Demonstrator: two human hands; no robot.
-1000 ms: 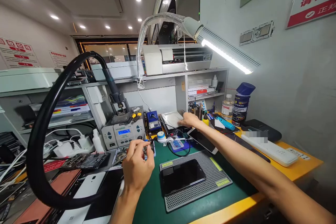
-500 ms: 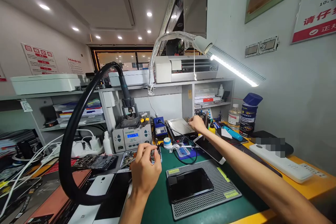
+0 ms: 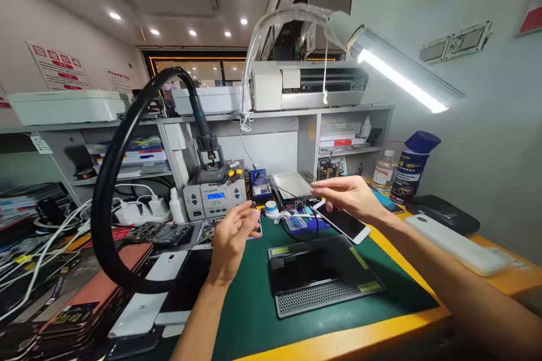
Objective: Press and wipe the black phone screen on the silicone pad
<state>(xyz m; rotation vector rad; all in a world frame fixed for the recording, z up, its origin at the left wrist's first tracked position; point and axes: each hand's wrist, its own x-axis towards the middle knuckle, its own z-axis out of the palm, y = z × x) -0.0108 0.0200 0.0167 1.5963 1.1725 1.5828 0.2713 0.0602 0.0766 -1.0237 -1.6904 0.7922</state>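
Observation:
My left hand [image 3: 232,237] is raised left of the mat, its fingers curled toward the thumb. Something small and dark shows by its fingertips, but I cannot make out what it is. My right hand [image 3: 349,197] is over the white-framed phone [image 3: 345,221], with long fingers drawn close to the thumb. A thin line shows at those fingertips; whether it is a held tool or a cable behind is unclear. Between my forearms a black phone [image 3: 302,271] lies screen up on the grey perforated mat [image 3: 305,302].
A hot-air station [image 3: 215,197] with a thick black hose [image 3: 105,197] stands left. Behind are a blue soldering station [image 3: 260,183] and a flat metal-topped device [image 3: 292,185]. Phones [image 3: 144,293] cover the left. A spray can [image 3: 409,175] and bottle [image 3: 384,172] stand right.
My right hand has drawn back from beside the metal-topped device and now hovers above the white-framed phone. My left hand has turned slightly. The view has tilted down.

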